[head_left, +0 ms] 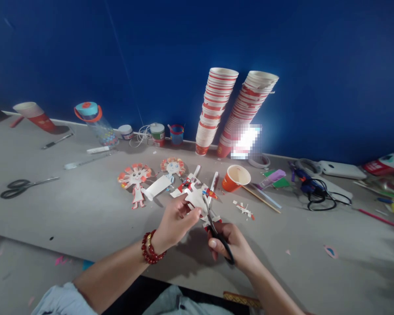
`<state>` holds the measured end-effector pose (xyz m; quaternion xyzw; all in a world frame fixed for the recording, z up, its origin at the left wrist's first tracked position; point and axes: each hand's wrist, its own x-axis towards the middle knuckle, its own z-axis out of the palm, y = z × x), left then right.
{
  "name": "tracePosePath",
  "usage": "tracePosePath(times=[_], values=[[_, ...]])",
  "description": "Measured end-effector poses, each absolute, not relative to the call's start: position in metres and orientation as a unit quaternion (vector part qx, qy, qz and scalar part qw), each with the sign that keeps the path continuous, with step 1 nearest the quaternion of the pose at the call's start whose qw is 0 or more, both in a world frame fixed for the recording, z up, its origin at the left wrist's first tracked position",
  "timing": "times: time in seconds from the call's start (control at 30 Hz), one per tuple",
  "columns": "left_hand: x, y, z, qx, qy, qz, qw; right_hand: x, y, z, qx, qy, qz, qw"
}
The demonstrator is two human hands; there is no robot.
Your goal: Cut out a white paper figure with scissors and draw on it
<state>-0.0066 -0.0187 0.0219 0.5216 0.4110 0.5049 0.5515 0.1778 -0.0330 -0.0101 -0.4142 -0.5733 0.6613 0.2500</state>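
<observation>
Pinched in my left hand [179, 218] is a white paper cutout [195, 197] with an uneven, notched outline. My right hand [231, 245] grips black-handled scissors [221, 238], whose blades point up and touch or overlap the cutout's right edge. Behind the cutout lie red-and-white paper scraps and markers [214, 183], partly hidden by it. To the left, a paper doll with a fringed head [138, 179] lies flat, and a second paper doll [173, 167] is a little behind it. An orange paper cup [236, 178] stands just beyond the scissors.
Two tall stacks of paper cups [216, 105] lean near the blue wall. Another pair of scissors [22, 187] lies at the left, with a clear bottle [98, 124] behind. On the right are a blue glue gun with a black cord [311, 188], small scraps [244, 210] and a white case [341, 169].
</observation>
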Motion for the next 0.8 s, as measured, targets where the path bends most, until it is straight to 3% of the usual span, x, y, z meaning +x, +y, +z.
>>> tracePosePath(times=[0.8], values=[[-0.0044, -0.0198, 0.0191, 0.509, 0.399, 0.513, 0.565, 0.1744, -0.0334, -0.0049, -0.428, -0.601, 0.626, 0.253]])
